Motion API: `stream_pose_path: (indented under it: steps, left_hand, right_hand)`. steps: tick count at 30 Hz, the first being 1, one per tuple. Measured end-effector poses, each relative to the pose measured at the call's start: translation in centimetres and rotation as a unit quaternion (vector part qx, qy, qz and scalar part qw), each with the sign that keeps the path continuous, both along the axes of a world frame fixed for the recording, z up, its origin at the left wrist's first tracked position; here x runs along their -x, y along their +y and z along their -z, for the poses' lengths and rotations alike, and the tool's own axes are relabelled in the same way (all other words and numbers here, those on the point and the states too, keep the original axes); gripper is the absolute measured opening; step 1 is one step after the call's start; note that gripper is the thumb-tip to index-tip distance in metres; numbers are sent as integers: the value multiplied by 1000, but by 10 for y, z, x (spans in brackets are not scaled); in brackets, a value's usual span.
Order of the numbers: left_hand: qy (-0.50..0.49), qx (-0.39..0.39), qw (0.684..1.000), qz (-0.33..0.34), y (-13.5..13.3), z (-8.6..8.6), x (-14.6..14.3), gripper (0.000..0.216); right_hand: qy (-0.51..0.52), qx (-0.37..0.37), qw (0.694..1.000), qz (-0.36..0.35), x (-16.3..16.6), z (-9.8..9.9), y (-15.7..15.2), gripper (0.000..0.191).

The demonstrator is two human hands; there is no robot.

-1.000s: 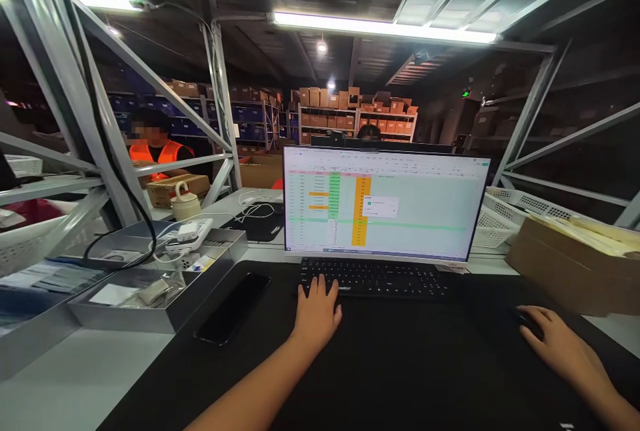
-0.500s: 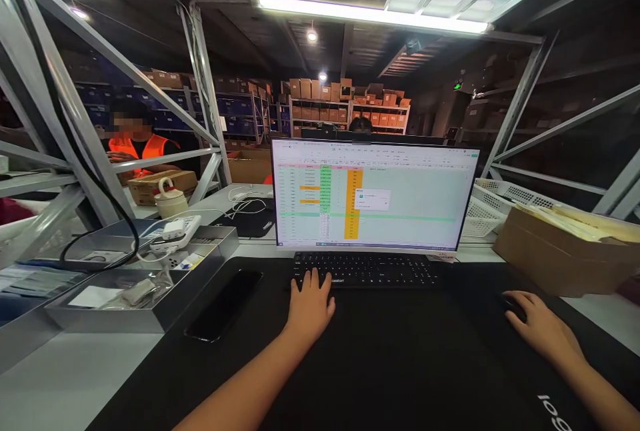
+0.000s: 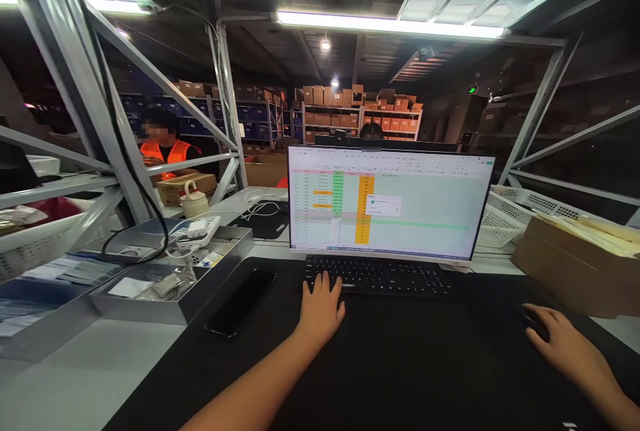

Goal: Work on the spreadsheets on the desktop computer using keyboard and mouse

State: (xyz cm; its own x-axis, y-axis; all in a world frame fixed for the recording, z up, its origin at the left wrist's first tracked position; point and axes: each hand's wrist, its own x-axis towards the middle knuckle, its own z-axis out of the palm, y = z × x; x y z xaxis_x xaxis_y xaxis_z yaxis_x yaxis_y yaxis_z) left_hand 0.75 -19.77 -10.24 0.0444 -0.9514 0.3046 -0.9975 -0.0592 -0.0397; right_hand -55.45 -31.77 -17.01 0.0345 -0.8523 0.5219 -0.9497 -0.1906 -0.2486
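Note:
My left hand [image 3: 321, 304] rests with fingers spread on the left part of a black keyboard [image 3: 385, 276]. At the right, my right hand [image 3: 563, 338] curls over a dark computer mouse [image 3: 534, 323] on a large black desk mat [image 3: 400, 358]. Behind the keyboard stands a monitor [image 3: 425, 198] showing a spreadsheet with green and orange columns and a small pop-up box. A dark phone [image 3: 241, 302] lies flat on the mat, to the left of my left hand.
Grey trays [image 3: 175, 298] hold papers, small packets and a white power strip [image 3: 200, 231]. A cream jug [image 3: 194, 203] stands behind them. At right are a cardboard box [image 3: 565, 264] of envelopes and white baskets [image 3: 497, 224]. Beyond the metal frame, a person in an orange vest [image 3: 173, 151] sits.
My view has turned slightly left, so everything sits further right in the picture. Both hands keep their places on keyboard and mouse. Greyish-pink rows now show on the spreadsheet.

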Motion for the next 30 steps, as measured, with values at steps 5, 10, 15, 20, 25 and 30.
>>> stream_pose_path:
  steps: [5,10,15,20,25,30]
  left_hand:
    - [4,9,1000,0,2,1,-1,57]
    - [9,19,1000,2,2,5,-3,57]
    - [17,16,1000,7,2,4,-3,58]
    - [26,14,999,12,3,2,-4,58]
    - [28,10,999,17,6,-3,-5,57]
    - [60,13,998,28,9,-12,-9,50]
  right_hand:
    - [-25,15,1000,-10,3,7,-8,54]
    - [-44,13,999,-15,5,10,-13,58]
    - [-80,30,996,-14,1,8,-13,52]
    - [-103,29,994,-6,-6,0,-7,49]
    - [-102,26,994,0,-9,-4,-4,52]
    - [-103,17,995,-6,-3,1,-6,54]
